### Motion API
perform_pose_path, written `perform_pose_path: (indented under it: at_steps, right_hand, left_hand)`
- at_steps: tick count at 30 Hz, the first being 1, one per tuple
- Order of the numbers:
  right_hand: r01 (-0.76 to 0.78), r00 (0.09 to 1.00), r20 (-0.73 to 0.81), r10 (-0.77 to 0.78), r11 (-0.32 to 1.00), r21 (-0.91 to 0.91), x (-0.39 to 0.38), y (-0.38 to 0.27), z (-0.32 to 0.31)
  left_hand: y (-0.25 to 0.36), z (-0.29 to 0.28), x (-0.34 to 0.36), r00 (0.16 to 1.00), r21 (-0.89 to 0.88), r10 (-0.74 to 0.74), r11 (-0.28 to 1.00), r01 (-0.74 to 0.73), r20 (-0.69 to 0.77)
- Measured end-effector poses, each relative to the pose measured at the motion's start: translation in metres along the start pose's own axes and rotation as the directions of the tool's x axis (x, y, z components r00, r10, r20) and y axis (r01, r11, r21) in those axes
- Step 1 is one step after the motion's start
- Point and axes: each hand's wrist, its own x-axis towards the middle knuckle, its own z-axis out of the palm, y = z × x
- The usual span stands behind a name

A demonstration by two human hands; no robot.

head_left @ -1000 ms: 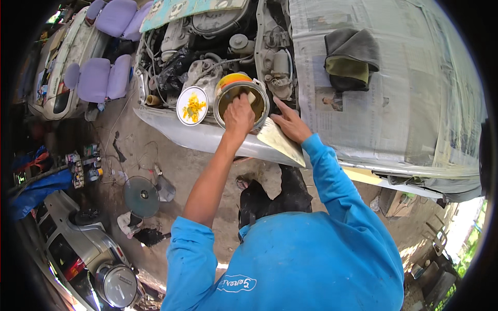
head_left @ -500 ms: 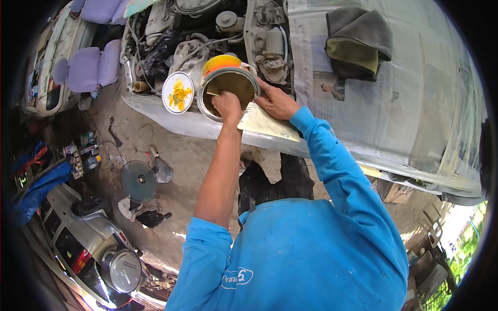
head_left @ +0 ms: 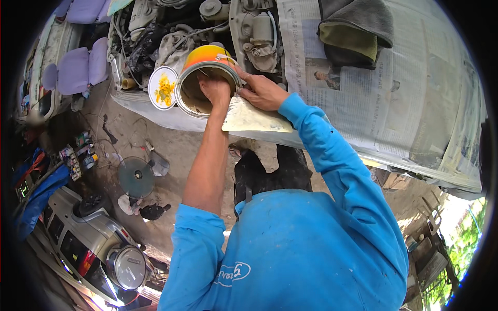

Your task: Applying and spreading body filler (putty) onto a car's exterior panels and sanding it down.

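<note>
An open yellow-orange can (head_left: 193,90) rests tilted on the edge of a car's engine bay, its mouth facing me. My left hand (head_left: 215,89), on a bare forearm, reaches into that mouth with fingers curled; what it holds is hidden. My right hand (head_left: 262,93), in a blue sleeve, grips the top edge of a pale flat board (head_left: 254,119) right beside the can and touches the can's rim. The can's round lid (head_left: 163,88), smeared with yellow, lies just left of the can.
Newspaper (head_left: 384,93) covers the car body at right, with a folded grey-green cloth (head_left: 353,26) on it. The engine bay (head_left: 171,31) lies behind the can. Purple seats (head_left: 78,67), a round disc (head_left: 136,177), small tools (head_left: 78,155) and a silver vehicle (head_left: 98,243) are at left.
The can has tipped more toward me and my left hand has gone deeper into its mouth. My right hand stays on the board by the rim.
</note>
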Motion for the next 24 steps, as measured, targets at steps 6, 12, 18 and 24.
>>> perform_pose_path:
  at_steps: [6,12,18,24]
  right_hand:
    - [-0.008,1.0,-0.019,0.008,1.0,0.001,0.0,0.0,0.0]
    - [-0.017,1.0,-0.01,0.017,1.0,0.019,0.001,-0.006,0.002]
    - [-0.104,0.994,-0.037,0.104,0.994,0.017,-0.006,-0.019,-0.007]
    - [-0.106,0.985,-0.094,0.145,0.937,0.332,-0.029,-0.001,0.005]
  left_hand:
    - [0.001,-0.002,-0.001,0.998,0.145,-0.06,0.988,0.059,0.003]
    - [0.016,-0.017,0.004,0.944,0.489,-0.147,0.872,-0.017,0.295]
    - [0.081,-0.059,0.001,0.872,0.475,-0.252,0.879,0.026,0.419]
    - [0.125,-0.14,-0.041,0.801,0.146,-0.3,0.954,0.263,0.517]
